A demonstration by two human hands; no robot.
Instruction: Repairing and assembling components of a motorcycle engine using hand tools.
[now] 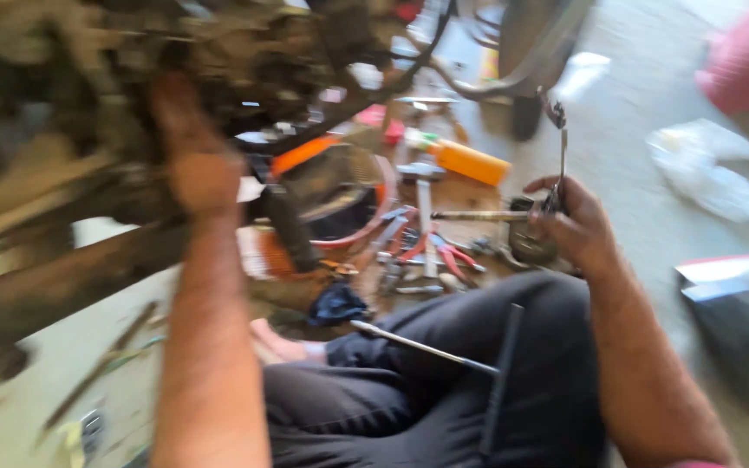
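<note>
Head view: left hand (197, 169) raised against the grimy engine underside (88, 104) — blurred, grip cannot be told. Right hand (569, 227) closed around a slim wrench (562, 165), held upright above scattered tools (426, 251) on the floor (643, 139). T-handle wrench (478, 373) rests on the lap.

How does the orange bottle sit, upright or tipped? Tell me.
Tipped. The orange bottle lies on its side among the tools, its long body running along the floor with its pale cap end pointing left.
</note>
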